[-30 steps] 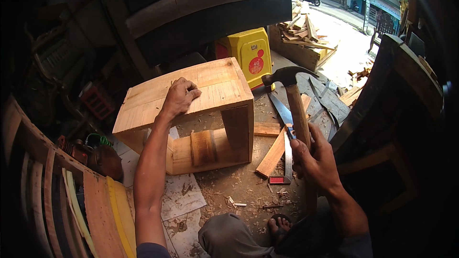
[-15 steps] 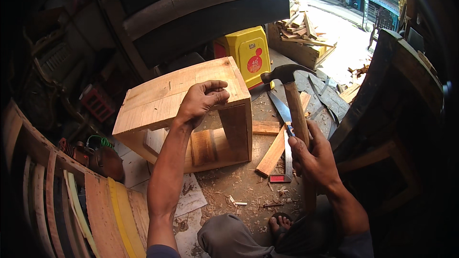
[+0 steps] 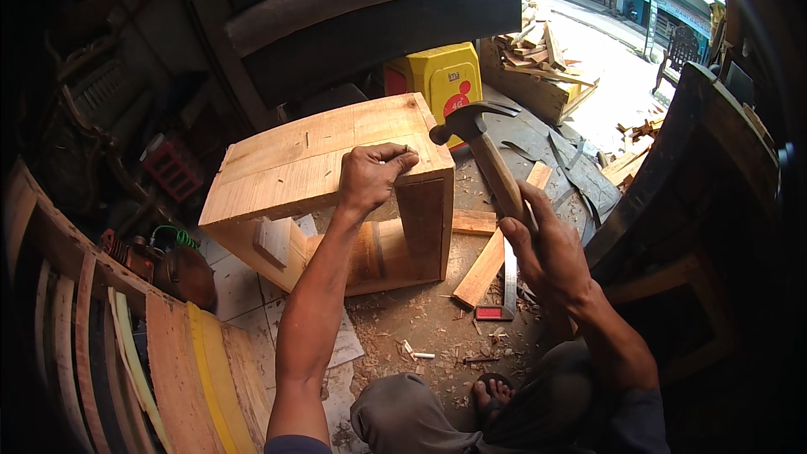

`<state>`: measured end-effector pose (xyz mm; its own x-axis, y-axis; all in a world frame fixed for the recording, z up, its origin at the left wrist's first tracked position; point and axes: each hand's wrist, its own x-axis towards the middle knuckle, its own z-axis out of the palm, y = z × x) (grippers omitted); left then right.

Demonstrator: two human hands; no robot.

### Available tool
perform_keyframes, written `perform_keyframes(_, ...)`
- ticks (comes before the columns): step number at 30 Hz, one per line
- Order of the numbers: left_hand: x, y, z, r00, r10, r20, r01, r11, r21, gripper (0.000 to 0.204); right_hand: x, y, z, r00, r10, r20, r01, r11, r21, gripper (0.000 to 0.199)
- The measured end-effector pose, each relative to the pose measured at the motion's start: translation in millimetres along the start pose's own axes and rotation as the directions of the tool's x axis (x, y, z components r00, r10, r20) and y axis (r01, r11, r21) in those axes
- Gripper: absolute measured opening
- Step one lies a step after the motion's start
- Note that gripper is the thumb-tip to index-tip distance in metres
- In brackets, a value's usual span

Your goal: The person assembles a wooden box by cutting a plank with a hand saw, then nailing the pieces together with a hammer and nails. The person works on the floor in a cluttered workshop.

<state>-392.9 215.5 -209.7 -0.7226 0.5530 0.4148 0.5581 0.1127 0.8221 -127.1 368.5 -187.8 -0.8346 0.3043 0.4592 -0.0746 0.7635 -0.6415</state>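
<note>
An open-fronted box of pale wood planks [image 3: 303, 164] stands on the floor in front of me. My left hand [image 3: 370, 176] rests on its top board near the right front edge, fingers pinched together on a small nail that I can barely make out. My right hand [image 3: 546, 248] grips the wooden handle of a claw hammer, whose dark metal head [image 3: 466, 118] hangs just right of the box's top corner, close to my left fingertips.
A yellow plastic container [image 3: 445, 80] stands behind the box. Loose wood offcuts [image 3: 492, 256] and a metal square [image 3: 504, 286] lie on the shaving-strewn floor. A crate of scraps [image 3: 538, 76] sits beyond. Curved wooden slats [image 3: 168, 361] lean at left, a dark furniture frame [image 3: 689, 168] at right.
My left hand slid rightward along the box top to its right front edge and pinched shut. The hammer head shifted slightly left, toward the box corner.
</note>
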Motion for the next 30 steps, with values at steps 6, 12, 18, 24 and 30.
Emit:
perform_keyframes(6,0.9,3.0,0.7,0.999,0.032,0.018,-0.032,0.999,-0.021,0.017,32.8,-19.3,-11.6,0.991,-0.129,0.045,0.132,0.989,-0.071,0.048)
perform_keyframes(12,0.2,3.8,1.6,0.998,0.053,0.027,-0.053,0.998,-0.018,0.017,61.1,-19.6,-20.2,0.924,0.032,0.381,0.117,0.925,-0.362,0.048)
perform_keyframes(18,1.1,2.3,-1.4,0.998,0.008,0.068,-0.008,1.000,-0.007,0.017,57.0,-22.8,-6.0,0.978,-0.201,0.052,0.206,0.969,-0.139,0.039)
perform_keyframes(24,10.5,-0.1,-16.9,0.990,0.039,0.135,-0.054,0.992,0.111,0.028,62.0,-50.9,-40.1,0.977,-0.190,0.100,0.199,0.975,-0.097,0.043)
perform_keyframes(30,21.1,-31.0,-67.8,0.989,0.000,-0.145,0.114,0.613,0.782,0.043,77.6,-23.7,-16.1,0.952,-0.288,0.100,0.303,0.930,-0.210,0.035)
